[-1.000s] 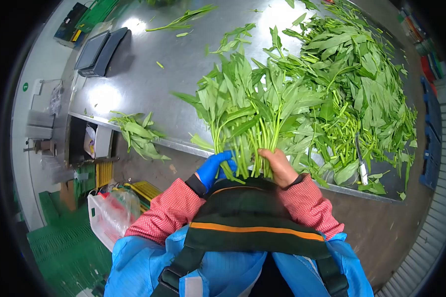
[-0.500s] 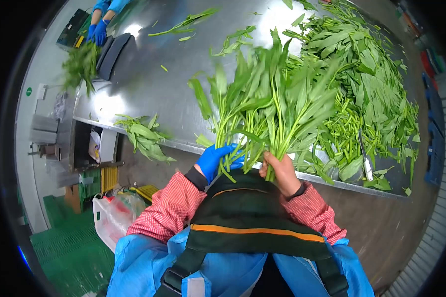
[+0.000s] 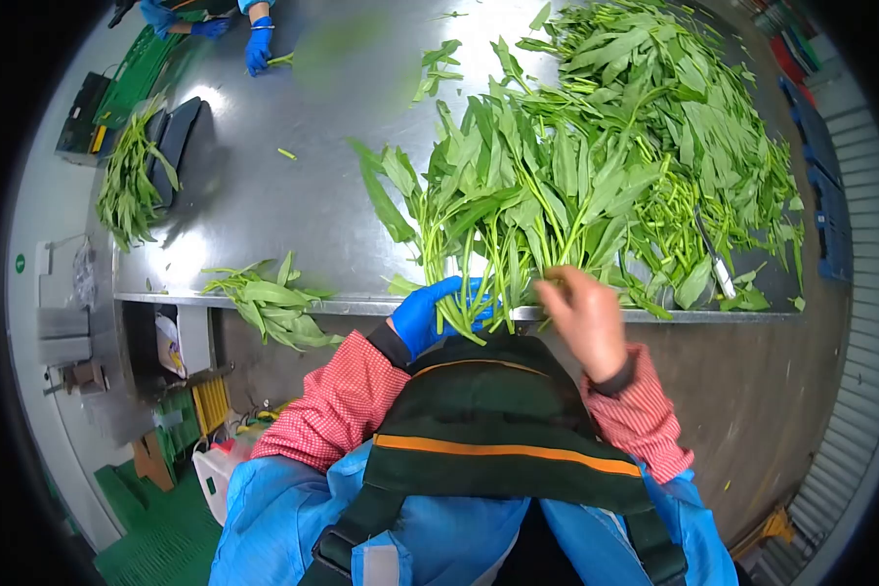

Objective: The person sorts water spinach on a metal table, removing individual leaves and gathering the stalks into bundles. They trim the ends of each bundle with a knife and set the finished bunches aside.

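My left hand (image 3: 428, 314), in a blue glove, is closed round the lower stems of a bunch of leafy greens (image 3: 469, 210) at the front edge of the metal table (image 3: 352, 234). The leaves fan out away from me. My bare right hand (image 3: 588, 317) is just right of the stems, its fingers bent; whether they touch a stem I cannot make out. A large pile of greens (image 3: 693, 88) covers the table's right side. On it, at the front right, lies a knife (image 3: 721, 273) with a white handle.
A small bunch (image 3: 273, 303) hangs over the front edge at left. Farther left, another bunch (image 3: 132, 186) lies against a dark tray (image 3: 178, 146). A co-worker's gloved hand (image 3: 259, 47) holds stems at the far side. Green crates (image 3: 156, 527) stand on the floor at lower left.
My right hand has let go of its stems and moved right and up. The bunch spreads lower over the table. The co-worker's hands have moved right, away from the bunch at the dark tray.
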The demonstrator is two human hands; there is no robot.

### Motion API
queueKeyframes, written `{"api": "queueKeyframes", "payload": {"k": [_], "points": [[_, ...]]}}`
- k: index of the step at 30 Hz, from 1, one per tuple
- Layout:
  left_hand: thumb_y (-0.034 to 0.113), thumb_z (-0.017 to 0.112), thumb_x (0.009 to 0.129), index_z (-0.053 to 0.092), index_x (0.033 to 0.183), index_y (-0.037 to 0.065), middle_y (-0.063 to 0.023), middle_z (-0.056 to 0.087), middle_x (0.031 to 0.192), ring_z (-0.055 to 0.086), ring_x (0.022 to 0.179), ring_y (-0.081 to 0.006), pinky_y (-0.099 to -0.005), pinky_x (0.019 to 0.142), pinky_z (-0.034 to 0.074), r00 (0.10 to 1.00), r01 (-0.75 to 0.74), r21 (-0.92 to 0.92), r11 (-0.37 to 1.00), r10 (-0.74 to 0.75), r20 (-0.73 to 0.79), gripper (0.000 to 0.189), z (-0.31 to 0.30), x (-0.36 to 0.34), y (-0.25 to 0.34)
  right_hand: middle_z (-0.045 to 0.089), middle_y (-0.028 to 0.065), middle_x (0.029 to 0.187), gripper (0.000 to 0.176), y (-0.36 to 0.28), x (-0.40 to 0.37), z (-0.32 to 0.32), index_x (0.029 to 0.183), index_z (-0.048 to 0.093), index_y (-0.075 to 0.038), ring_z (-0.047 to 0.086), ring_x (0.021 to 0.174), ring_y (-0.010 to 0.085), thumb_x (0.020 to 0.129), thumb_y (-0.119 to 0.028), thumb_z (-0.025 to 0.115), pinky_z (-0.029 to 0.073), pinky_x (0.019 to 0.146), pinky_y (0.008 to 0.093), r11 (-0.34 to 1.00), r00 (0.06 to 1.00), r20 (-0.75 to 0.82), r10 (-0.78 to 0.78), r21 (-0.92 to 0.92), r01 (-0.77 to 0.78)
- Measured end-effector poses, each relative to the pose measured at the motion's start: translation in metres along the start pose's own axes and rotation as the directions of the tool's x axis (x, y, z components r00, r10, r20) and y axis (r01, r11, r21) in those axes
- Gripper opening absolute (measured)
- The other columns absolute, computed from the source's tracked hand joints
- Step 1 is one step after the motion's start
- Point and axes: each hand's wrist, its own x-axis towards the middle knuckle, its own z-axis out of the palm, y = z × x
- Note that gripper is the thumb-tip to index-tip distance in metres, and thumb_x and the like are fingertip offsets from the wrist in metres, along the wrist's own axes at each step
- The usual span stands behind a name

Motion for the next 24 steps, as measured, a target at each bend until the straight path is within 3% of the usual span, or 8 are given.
{"api": "queueKeyframes", "payload": {"k": [3,8,11,15,19,21,23,24], "points": [[0.025,0.043,0.097,0.045,0.13,-0.003,-0.0184,0.053,0.128,0.054,0.116,-0.0312,-0.0452,0.099,0.044,0.997,-0.002,-0.005,1.0,0.002,0.071,0.044,-0.006,0.006,-0.001,0.061,0.0159,0.064,0.022,0.016,0.0,0.054,0.079,0.06,-0.003,0.059,0.058,0.0366,0.079,-0.023,0.068,0.047,0.055,0.0437,0.997,0.992,0.122,0.022,-0.081,-0.012],[0.021,0.048,0.096,0.049,0.127,-0.001,-0.0153,0.058,0.121,0.059,0.109,-0.0255,-0.038,0.093,0.049,0.997,-0.013,0.141,0.99,0.002,0.076,0.039,0.008,0.007,0.001,0.055,0.0127,0.069,0.013,0.009,-0.015,0.044,0.079,0.054,-0.003,0.058,0.062,0.029,0.081,-0.013,0.062,0.043,0.055,0.0365,0.962,0.991,0.126,0.043,0.263,-0.075],[0.018,0.053,0.094,0.051,0.125,0.0,-0.0122,0.06,0.116,0.062,0.103,-0.0212,-0.0339,0.088,0.051,0.997,0.023,0.164,0.986,-0.034,0.068,0.036,0.024,0.007,0.005,0.055,0.0121,0.067,0.013,-0.014,-0.025,0.042,0.082,0.052,-0.003,0.057,0.059,0.0277,0.081,-0.011,0.063,0.043,0.053,0.0356,0.925,0.994,0.103,-0.037,0.38,-0.005],[0.013,0.056,0.092,0.054,0.119,0.0,-0.0114,0.061,0.112,0.062,0.1,-0.0213,-0.0326,0.086,0.052,0.995,0.033,0.156,0.987,-0.048,0.09,0.03,0.018,0.016,-0.002,0.054,0.0107,0.064,0.013,-0.022,-0.031,0.049,0.081,0.051,-0.004,0.057,0.055,0.0255,0.082,-0.009,0.063,0.044,0.051,0.0334,0.864,0.984,0.167,0.062,0.485,-0.137],[0.01,0.059,0.09,0.056,0.111,-0.001,-0.0111,0.063,0.1,0.063,0.09,-0.023,-0.0351,0.08,0.053,0.988,0.014,0.213,0.977,-0.046,0.15,0.024,-0.004,0.035,-0.015,0.054,0.0076,0.062,0.014,-0.023,-0.037,0.061,0.081,0.05,-0.003,0.057,0.054,0.0163,0.083,-0.008,0.063,0.044,0.051,0.0294,0.878,0.968,0.205,-0.145,0.478,0.03],[0.011,0.059,0.09,0.057,0.109,-0.003,-0.012,0.064,0.094,0.064,0.085,-0.0243,-0.0365,0.076,0.054,0.996,-0.003,0.289,0.957,-0.023,0.086,0.024,0.004,0.031,-0.016,0.054,0.0037,0.061,0.009,-0.027,-0.04,0.053,0.082,0.053,-0.005,0.055,0.054,0.0139,0.084,-0.008,0.061,0.044,0.05,0.0274,0.684,0.874,0.467,-0.136,0.682,-0.258],[0.012,0.056,0.091,0.056,0.109,-0.003,-0.0139,0.064,0.089,0.064,0.082,-0.0243,-0.0354,0.073,0.054,1.0,-0.006,0.262,0.965,0.005,0.006,0.023,0.01,0.027,-0.015,0.055,0.0013,0.063,0.005,-0.036,-0.037,0.022,0.084,0.055,-0.007,0.053,0.053,0.0123,0.085,-0.008,0.06,0.043,0.049,0.0247,0.455,0.744,0.65,-0.153,0.715,-0.531],[0.011,0.056,0.091,0.056,0.109,-0.003,-0.0141,0.064,0.089,0.064,0.081,-0.0242,-0.0351,0.072,0.053,1.0,-0.014,0.274,0.962,0.016,-0.008,0.023,0.012,0.026,-0.013,0.054,-0.0002,0.065,0.004,-0.018,-0.034,0.01,0.087,0.056,-0.007,0.051,0.054,0.0106,0.086,-0.009,0.059,0.041,0.048,0.0223,0.34,0.882,0.469,-0.038,0.836,-0.43]]}}
